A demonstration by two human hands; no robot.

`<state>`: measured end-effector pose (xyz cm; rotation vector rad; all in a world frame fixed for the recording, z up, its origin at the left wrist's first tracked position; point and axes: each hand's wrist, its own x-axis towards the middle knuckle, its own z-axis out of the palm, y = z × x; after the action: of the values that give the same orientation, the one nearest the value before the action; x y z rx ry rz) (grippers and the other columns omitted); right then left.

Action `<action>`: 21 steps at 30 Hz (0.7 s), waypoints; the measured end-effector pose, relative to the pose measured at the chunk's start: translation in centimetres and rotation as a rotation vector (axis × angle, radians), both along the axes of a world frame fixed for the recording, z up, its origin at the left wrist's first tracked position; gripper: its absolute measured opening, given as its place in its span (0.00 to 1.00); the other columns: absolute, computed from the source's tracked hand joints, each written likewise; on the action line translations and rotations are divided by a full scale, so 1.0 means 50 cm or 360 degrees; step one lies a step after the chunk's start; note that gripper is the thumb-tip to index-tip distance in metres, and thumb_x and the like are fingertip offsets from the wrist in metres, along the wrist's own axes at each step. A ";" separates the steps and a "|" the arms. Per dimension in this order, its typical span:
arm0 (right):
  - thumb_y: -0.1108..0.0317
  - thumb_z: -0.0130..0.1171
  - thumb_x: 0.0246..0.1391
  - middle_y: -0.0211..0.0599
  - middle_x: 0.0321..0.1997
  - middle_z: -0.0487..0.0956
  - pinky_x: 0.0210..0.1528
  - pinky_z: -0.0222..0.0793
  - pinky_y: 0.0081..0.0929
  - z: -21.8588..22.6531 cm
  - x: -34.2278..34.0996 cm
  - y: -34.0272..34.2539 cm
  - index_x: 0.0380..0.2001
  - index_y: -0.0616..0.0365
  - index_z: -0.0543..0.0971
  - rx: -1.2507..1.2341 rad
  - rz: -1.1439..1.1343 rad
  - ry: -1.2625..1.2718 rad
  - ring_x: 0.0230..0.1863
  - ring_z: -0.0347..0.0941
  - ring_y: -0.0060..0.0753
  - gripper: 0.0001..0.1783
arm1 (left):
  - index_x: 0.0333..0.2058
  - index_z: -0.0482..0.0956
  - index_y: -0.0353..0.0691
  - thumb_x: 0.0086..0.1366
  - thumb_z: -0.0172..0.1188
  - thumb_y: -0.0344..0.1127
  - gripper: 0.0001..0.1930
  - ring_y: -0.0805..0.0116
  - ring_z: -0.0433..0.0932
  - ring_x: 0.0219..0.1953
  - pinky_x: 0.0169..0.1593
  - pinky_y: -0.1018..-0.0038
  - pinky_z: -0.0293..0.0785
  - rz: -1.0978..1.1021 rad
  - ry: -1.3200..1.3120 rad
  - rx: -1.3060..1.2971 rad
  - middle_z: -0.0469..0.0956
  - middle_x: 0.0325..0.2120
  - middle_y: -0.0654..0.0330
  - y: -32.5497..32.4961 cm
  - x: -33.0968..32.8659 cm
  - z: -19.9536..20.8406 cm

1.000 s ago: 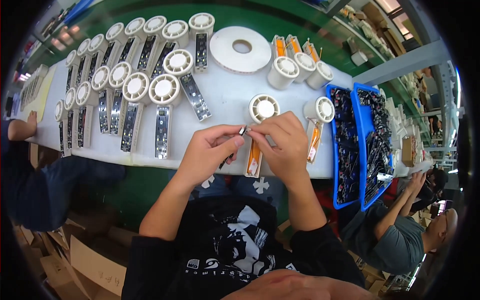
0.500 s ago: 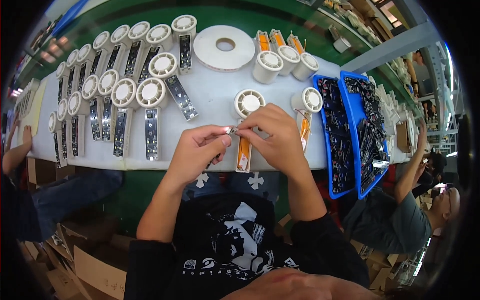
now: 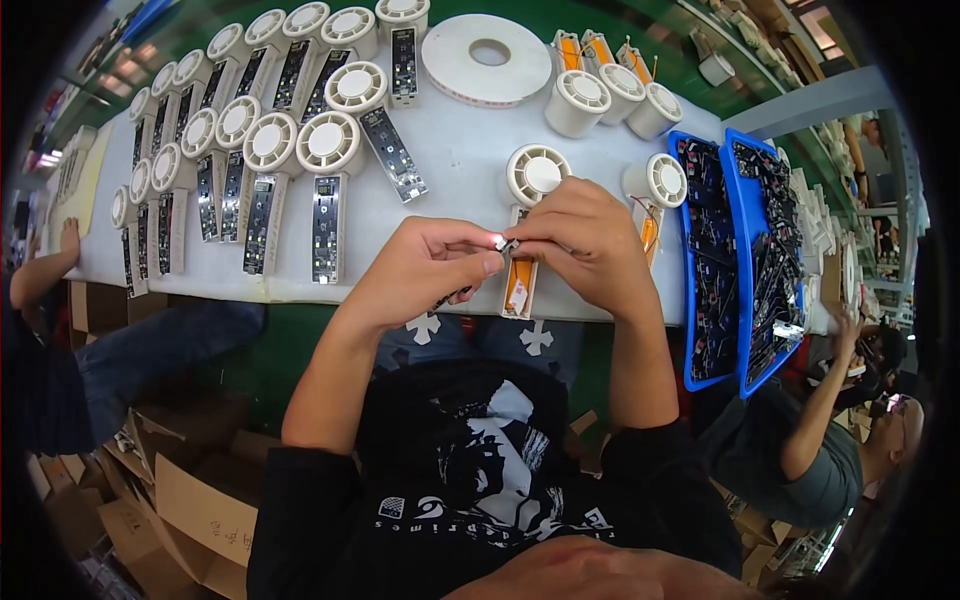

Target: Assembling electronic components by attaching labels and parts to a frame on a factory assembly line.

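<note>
Black, narrow circuit strip with a small bright spot at its upper end, held over the near part of the bench. Left hand closed around this strip, with thumb and index finger pinching near the bright end, and with the dark lower part visible under the curled fingers. Right hand also closed, in a fine pinch of thumb and index finger at the same end; not possible to tell exactly which small piece between the fingertips. By its look, probably very light and rather stiff, but fragile, with small components on the face, maybe easy to scratch or to knock loose. Better to take hold by the two long edges, gently, without bending. Beneath and beyond the fingertips, white plastic housing with round slotted head, lying on the bench, with orange flat piece in its open handle. To the left, rows of similar white housings with dark strips along their handles; to the right, two blue plastic trays full of dark parts.
</note>
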<state>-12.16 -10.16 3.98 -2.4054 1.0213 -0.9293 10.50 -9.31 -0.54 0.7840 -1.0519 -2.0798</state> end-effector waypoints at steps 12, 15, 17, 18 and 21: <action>0.80 0.73 0.38 0.36 0.31 0.82 0.38 0.70 0.26 -0.003 -0.004 0.095 0.44 0.59 0.84 0.0143 -0.0578 -0.0202 0.34 0.75 0.32 0.24 | 0.51 0.77 0.30 0.73 0.54 0.32 0.13 0.73 0.77 0.25 0.26 0.78 0.72 0.0271 -0.0034 0.0067 0.79 0.33 0.57 0.011 -0.006 -0.001; 0.82 0.72 0.39 0.38 0.33 0.82 0.39 0.70 0.25 -0.009 -0.025 0.103 0.46 0.60 0.84 0.0262 -0.0600 -0.0226 0.36 0.75 0.31 0.25 | 0.50 0.76 0.31 0.75 0.51 0.35 0.14 0.70 0.79 0.26 0.28 0.77 0.75 0.0235 -0.0068 -0.0066 0.79 0.34 0.56 0.010 -0.011 -0.001; 0.84 0.71 0.39 0.39 0.36 0.83 0.40 0.71 0.25 -0.012 -0.031 0.101 0.45 0.62 0.84 0.0188 -0.0509 -0.0205 0.36 0.75 0.31 0.25 | 0.51 0.76 0.31 0.75 0.52 0.34 0.13 0.70 0.79 0.27 0.29 0.76 0.76 0.0225 -0.0041 -0.0025 0.79 0.34 0.56 0.006 -0.008 0.000; 0.84 0.71 0.39 0.39 0.36 0.83 0.40 0.71 0.25 -0.015 -0.031 0.098 0.45 0.62 0.84 0.0191 -0.0519 -0.0213 0.36 0.75 0.31 0.25 | 0.51 0.75 0.31 0.74 0.52 0.33 0.13 0.70 0.79 0.27 0.30 0.75 0.77 0.0218 -0.0006 0.0002 0.79 0.35 0.55 0.001 -0.006 0.000; 0.84 0.71 0.38 0.39 0.36 0.83 0.41 0.71 0.25 -0.023 -0.027 0.087 0.41 0.62 0.85 0.0259 -0.0327 -0.0409 0.36 0.76 0.32 0.21 | 0.52 0.75 0.31 0.74 0.53 0.32 0.13 0.70 0.80 0.28 0.31 0.74 0.78 0.0207 0.0024 0.0031 0.80 0.35 0.55 0.002 -0.005 0.000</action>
<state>-13.54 -5.84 2.84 -2.0151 1.2077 -1.1430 10.25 -9.22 -0.54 0.8228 -0.9481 -1.9860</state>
